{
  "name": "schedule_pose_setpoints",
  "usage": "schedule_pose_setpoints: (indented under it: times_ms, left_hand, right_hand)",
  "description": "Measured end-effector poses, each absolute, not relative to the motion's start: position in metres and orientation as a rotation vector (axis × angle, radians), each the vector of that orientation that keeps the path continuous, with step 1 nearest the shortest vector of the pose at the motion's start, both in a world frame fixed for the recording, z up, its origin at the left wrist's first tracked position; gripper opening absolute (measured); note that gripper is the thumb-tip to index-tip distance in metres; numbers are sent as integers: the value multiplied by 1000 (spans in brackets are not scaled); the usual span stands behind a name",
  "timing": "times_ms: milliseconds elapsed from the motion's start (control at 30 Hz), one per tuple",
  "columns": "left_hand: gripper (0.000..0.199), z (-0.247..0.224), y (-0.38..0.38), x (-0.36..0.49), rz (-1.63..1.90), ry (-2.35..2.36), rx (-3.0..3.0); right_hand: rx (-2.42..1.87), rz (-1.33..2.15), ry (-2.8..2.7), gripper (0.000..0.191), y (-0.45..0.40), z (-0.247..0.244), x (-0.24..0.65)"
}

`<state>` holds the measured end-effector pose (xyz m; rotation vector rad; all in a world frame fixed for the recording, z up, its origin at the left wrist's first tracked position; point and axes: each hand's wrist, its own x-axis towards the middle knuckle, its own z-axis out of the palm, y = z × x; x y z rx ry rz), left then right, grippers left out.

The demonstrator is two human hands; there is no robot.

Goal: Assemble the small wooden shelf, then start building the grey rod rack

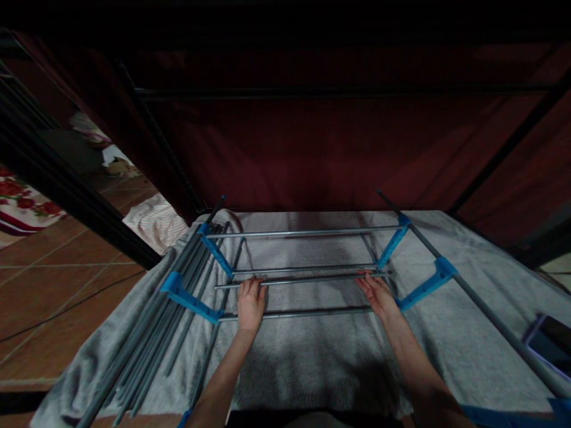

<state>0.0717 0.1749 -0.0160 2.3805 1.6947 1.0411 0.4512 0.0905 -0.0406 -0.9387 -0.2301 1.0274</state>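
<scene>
A loose grey metal tube lies crosswise between my hands. My left hand has its fingers curled over the tube near its left end. Near the right end, my right hand pinches the tube between thumb and fingers. Around them is a rack frame of grey tubes with blue plastic brackets, among them a left bracket and a right bracket. A back crossbar, a middle crossbar and a front crossbar span the two sides. The held tube runs between the middle and front ones.
Several loose tubes lie in a bundle at the left on a grey blanket. A phone rests at the right edge. Dark red fabric hangs behind. A black post and a cable are at the left.
</scene>
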Motion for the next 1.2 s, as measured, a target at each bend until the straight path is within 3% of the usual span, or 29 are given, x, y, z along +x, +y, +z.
schedule_pose_setpoints:
  times_ms: [1200]
  left_hand:
    - [22,-24,179,68,1169,1710,2330]
  right_hand:
    - [-960,1059,-307,31,87,-36,449]
